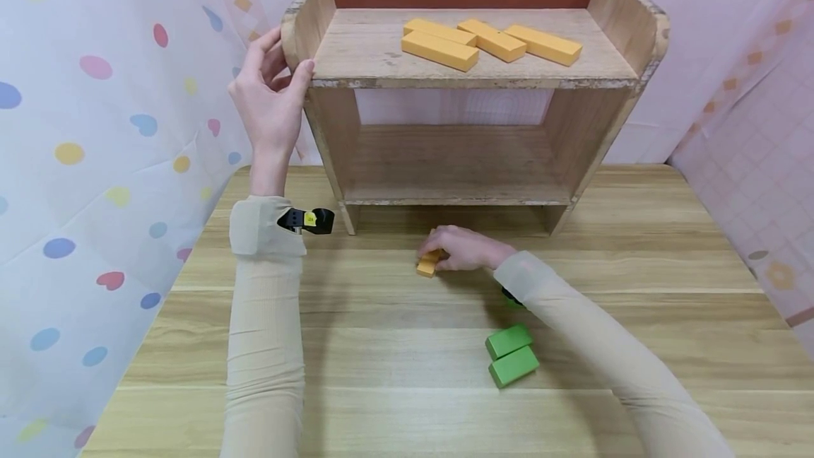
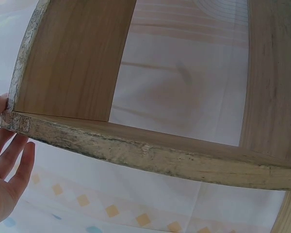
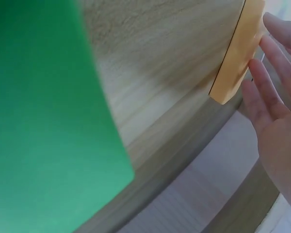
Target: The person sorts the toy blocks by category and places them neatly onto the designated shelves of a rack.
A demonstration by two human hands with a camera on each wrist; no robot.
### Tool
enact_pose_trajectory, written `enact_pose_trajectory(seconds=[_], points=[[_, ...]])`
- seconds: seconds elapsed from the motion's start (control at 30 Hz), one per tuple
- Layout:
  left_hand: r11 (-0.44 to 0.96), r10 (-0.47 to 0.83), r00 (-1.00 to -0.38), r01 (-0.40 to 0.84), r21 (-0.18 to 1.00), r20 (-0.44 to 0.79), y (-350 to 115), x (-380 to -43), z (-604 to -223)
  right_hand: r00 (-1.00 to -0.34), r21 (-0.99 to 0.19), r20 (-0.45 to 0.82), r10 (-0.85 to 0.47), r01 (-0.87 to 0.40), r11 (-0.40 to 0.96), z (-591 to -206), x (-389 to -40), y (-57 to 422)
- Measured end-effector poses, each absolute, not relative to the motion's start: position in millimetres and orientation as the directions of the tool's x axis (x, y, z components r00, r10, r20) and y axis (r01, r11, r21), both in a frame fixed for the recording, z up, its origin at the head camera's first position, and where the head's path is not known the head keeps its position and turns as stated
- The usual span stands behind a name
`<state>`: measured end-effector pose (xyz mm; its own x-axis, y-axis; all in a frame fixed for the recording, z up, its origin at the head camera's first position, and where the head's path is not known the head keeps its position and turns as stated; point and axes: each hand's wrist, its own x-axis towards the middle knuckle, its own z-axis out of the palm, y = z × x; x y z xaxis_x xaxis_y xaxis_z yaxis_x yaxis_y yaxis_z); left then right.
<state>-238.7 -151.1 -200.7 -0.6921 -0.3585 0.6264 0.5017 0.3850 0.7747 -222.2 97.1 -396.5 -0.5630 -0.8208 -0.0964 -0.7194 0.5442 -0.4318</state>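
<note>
My left hand [image 1: 270, 90] grips the left side panel of a small wooden shelf unit [image 1: 458, 134], thumb on the front edge near the upper shelf. In the left wrist view, its fingers [image 2: 24, 167] wrap around the panel's worn edge [image 2: 150, 155]. Down on the table, my right hand [image 1: 467, 247] holds an orange block [image 1: 427, 266] in front of the unit; the fingers partly hide it. The right wrist view shows this orange block [image 3: 237, 53] beside the thumb and fingertips [image 3: 262, 80]. Two green blocks [image 1: 514, 367] lie side by side nearer me.
Several orange blocks [image 1: 440, 50] lie on the upper shelf, two of them touching. Another bit of green [image 1: 512, 301] shows under my right wrist. A large blurred green surface [image 3: 48, 136] fills the left of the right wrist view. Patterned curtains [image 1: 95, 140] border the wooden table [image 1: 381, 373].
</note>
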Motion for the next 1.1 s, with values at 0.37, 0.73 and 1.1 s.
enact_pose_trajectory(seconds=[0.37, 0.73, 1.1], points=[[0.389, -0.36, -0.69, 0.5, 0.773, 0.628, -152.1, -239.3, -200.9, -0.698, -0.588, -0.08, -0.711, -0.543, 0.599, -395.4, -217.7, 106.5], [0.401, -0.355, -0.693, 0.494, 0.771, 0.628, -154.5, -242.6, -202.1, -0.878, -0.671, -0.204, -0.433, -0.196, 0.715, -392.6, -210.5, 101.2], [0.424, -0.349, -0.695, 0.482, 0.767, 0.629, -154.3, -242.5, -202.4, -0.9, -0.567, -0.261, -0.35, -0.151, 0.81, -395.8, -204.9, 87.5]])
